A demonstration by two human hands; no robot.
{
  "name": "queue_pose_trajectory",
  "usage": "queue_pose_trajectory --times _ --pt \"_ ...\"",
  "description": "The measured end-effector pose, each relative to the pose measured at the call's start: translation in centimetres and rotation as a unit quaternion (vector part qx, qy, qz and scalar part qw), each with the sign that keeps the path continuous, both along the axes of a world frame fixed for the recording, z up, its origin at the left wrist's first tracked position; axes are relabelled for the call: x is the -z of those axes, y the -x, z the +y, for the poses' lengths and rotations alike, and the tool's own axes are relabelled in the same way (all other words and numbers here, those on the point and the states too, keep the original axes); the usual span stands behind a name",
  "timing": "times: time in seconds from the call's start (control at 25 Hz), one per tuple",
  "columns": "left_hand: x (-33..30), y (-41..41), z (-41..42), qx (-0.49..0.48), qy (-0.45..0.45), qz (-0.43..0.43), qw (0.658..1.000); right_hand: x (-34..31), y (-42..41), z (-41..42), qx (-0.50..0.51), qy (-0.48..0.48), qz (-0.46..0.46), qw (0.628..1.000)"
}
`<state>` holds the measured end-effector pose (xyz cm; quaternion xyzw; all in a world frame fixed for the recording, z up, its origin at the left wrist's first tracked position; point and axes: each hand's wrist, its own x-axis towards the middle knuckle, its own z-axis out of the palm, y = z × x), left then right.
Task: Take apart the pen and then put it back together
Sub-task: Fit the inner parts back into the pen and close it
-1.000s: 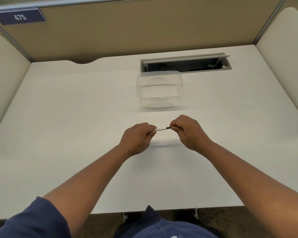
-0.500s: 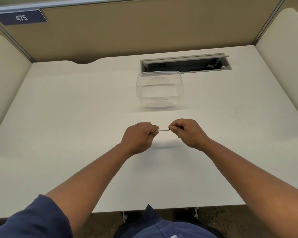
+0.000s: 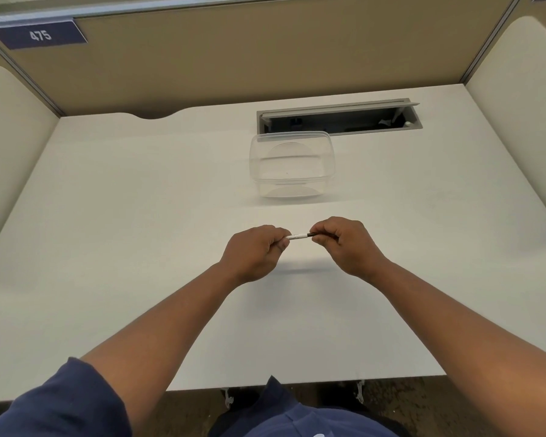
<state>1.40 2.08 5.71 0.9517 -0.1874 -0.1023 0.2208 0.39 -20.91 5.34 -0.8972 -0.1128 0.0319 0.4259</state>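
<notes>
A thin pen (image 3: 298, 236) with a white barrel and a dark right end is held level a little above the white desk (image 3: 139, 216), at its middle. My left hand (image 3: 256, 252) is closed around the pen's left end. My right hand (image 3: 344, 242) pinches the dark right end between thumb and fingers. Only a short white stretch of barrel and a bit of the dark part show between the two hands; both ends of the pen are hidden inside my fists.
An empty clear plastic tub (image 3: 292, 164) stands on the desk just beyond my hands. Behind it an open grey cable tray (image 3: 338, 119) is set into the desk. Padded partition walls close in the back and both sides.
The gap between my hands narrowed half a second ago, then widened a little again, so slightly more of the white barrel and dark end show now. Both hands keep their hold on the pen.
</notes>
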Motion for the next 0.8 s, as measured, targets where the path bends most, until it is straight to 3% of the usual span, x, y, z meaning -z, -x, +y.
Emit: queue_pose_trajectory --times 0.28,0.48,0.6,0.8 --pt "-0.4 0.0 -0.2 -0.009 0.001 0.009 1.0 0.6 0.0 0.1 -0.054 0.062 -0.102 0.991" --pt "-0.5 0.0 -0.3 -0.016 0.003 0.016 1.0 0.6 0.1 0.4 -0.051 0.077 -0.093 0.991" --pt "-0.6 0.1 -0.4 -0.017 0.006 0.009 1.0 0.2 0.0 0.6 -0.047 0.074 -0.046 0.995" --pt "0.1 0.5 -0.7 -0.012 -0.003 -0.019 1.0 -1.1 0.3 1.4 -0.018 0.011 0.118 0.993"
